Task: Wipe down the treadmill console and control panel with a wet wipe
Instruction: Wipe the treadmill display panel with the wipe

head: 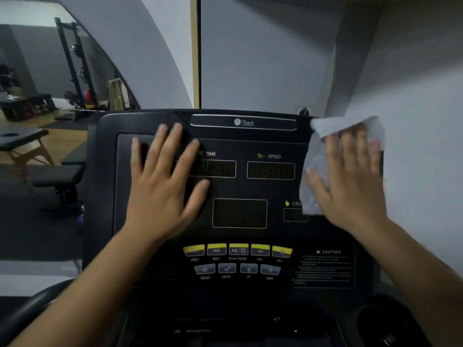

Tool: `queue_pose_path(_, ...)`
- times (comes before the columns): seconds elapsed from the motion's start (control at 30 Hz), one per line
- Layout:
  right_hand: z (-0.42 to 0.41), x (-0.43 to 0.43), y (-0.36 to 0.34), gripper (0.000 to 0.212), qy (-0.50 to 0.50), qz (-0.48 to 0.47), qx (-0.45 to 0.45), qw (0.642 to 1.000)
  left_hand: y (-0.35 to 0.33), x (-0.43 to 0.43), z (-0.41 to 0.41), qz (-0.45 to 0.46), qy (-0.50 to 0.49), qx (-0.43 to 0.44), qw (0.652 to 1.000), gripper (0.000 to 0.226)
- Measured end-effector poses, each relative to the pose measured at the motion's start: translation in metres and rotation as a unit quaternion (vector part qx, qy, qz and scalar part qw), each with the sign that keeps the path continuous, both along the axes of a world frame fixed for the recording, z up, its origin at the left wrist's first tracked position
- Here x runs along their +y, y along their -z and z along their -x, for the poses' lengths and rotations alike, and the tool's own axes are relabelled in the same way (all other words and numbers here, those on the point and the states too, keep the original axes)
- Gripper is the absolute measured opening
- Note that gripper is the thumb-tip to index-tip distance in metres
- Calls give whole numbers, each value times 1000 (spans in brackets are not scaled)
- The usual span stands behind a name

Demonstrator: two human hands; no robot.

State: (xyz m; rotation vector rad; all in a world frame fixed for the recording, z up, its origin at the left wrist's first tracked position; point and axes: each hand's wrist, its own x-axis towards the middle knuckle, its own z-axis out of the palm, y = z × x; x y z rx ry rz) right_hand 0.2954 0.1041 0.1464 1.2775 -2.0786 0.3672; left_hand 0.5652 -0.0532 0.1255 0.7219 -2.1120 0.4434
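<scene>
We see a matte black plastic treadmill console (253,136) with a flat, smooth control panel (250,234). Our right hand (350,186) lies flat, fingers (345,149) spread, pressing a thin, crumpled white wet wipe (318,166) against the panel's far right edge. The wipe's top corner sticks up past the console rim, and it hides the right end of a yellow-marked label, cut to "CAL". Our left hand (165,186) rests open on the left of the panel, fingers splayed, holding nothing and covering part of the TIME window (218,169). The SPEED window (270,171) is dark. Glossy yellow buttons (238,249) and grey buttons (236,268) sit nearer us, their symbols blurred; the caution text (325,267) is unreadable.
</scene>
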Motion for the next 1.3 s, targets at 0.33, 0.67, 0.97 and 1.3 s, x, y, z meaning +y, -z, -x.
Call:
queue_pose_path(0.33,-51,-22,17,70,-75,-86,72,991,2,-5,-1,-15,-28,-19,999,69)
queue_pose_path(0.67,-76,-53,-4,69,-23,-9,6,1000,3,-5,3,-15,-47,-28,998,71)
queue_pose_path(0.97,-46,-22,16,70,-20,-42,4,999,3,-9,-1,-13,-24,-22,999,69)
queue_pose_path(1.3,-60,53,111,66,70,-8,-91,993,5,-9,-3,-11,0,-7,1000,69)
